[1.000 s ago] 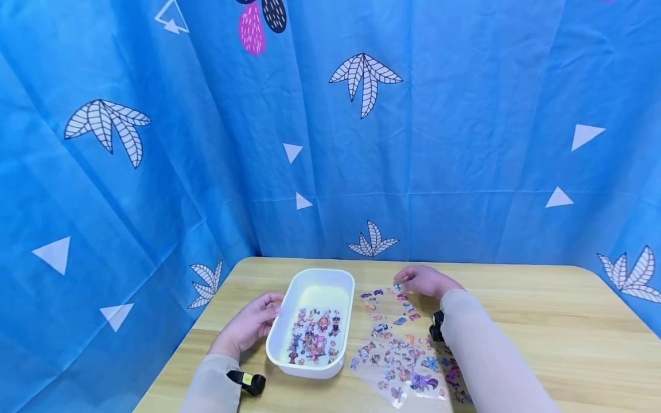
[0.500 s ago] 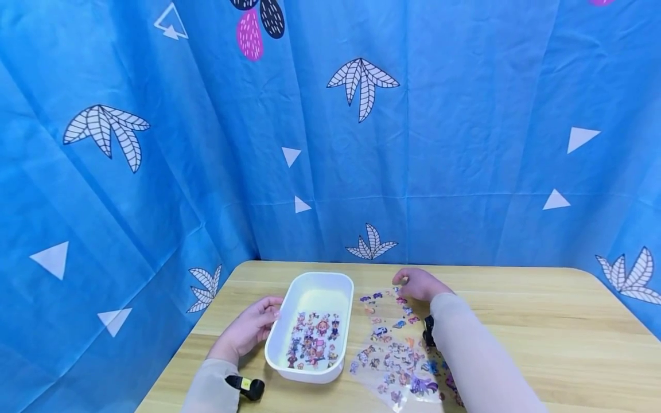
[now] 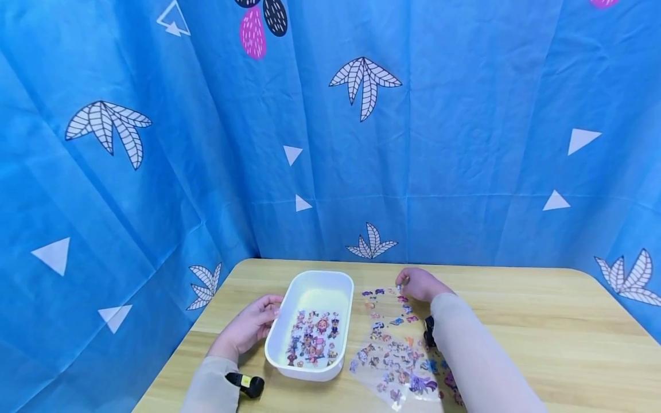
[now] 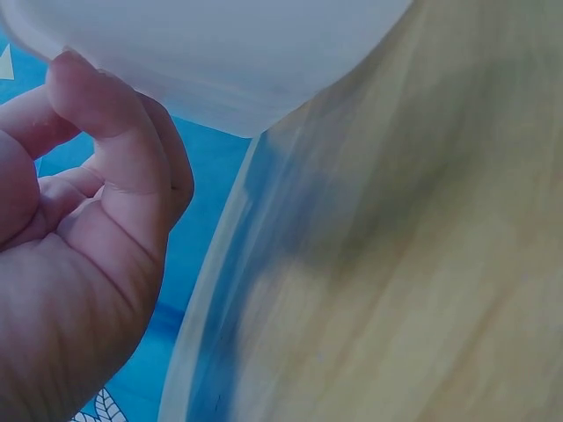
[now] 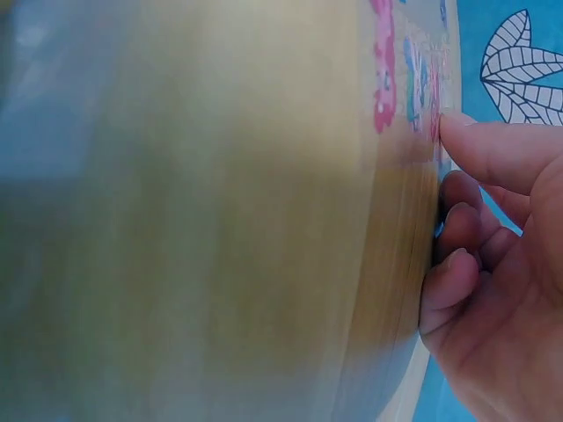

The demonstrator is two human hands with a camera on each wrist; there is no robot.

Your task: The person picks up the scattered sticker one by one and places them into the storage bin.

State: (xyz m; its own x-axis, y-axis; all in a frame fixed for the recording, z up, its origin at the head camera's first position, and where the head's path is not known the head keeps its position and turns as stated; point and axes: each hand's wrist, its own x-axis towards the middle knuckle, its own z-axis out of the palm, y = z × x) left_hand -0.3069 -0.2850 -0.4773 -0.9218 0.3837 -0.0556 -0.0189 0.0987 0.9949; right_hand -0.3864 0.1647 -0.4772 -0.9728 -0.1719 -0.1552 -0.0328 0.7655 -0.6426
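A white plastic tub stands on the table, with several cartoon stickers at its near end. My left hand grips the tub's left rim; in the left wrist view its fingers bend up against the white wall. To the right of the tub lies a clear sticker sheet printed with small colourful figures. At its far right corner, my right hand pinches the edge between thumb and fingers. The right wrist view has the thumb on the printed film, with the other fingers curled near the tabletop.
More clear sticker sheets overlap nearer the front, partly under the right sleeve. Everything sits on a light wooden table. A blue patterned curtain hangs behind and at the sides. Each wrist carries a black camera strap.
The right hand and the sheet corner it pinches shift very slightly. The left hand and the tub stay in place.
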